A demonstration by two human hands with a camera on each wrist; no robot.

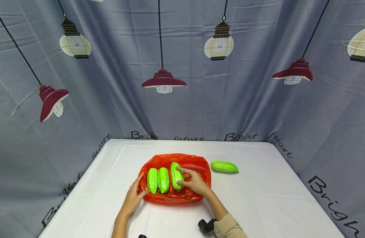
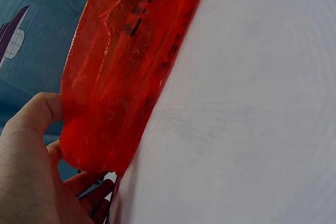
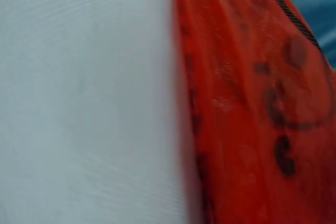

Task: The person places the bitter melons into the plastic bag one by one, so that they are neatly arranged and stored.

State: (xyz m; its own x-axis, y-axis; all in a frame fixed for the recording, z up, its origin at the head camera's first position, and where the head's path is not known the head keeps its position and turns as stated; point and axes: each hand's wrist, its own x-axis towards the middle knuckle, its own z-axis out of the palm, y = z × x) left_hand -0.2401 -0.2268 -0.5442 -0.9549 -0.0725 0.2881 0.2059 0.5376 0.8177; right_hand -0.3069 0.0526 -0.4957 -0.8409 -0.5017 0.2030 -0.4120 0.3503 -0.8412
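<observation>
A red plastic bag (image 1: 197,195) lies on the table with its mouth spread wide. Two green gourds (image 1: 158,180) rest side by side at the left inside it. My right hand (image 1: 195,181) grips a third green gourd (image 1: 175,173) between thumb and fingers, inside the bag right of those two. With my left hand (image 1: 133,195) I hold the bag's left end, thumb and fingers around its side. The left wrist view shows this hand (image 2: 31,145) against the bag's red wall (image 2: 115,103). In the right wrist view the bag's side (image 3: 247,129) shows, the hand does not.
One more green gourd (image 1: 225,167) lies on the white tabletop (image 1: 259,198), right of the bag. A black object (image 1: 206,226) is by the right wrist. A grey curtain (image 1: 182,109) with printed lamps hangs behind and beside the table.
</observation>
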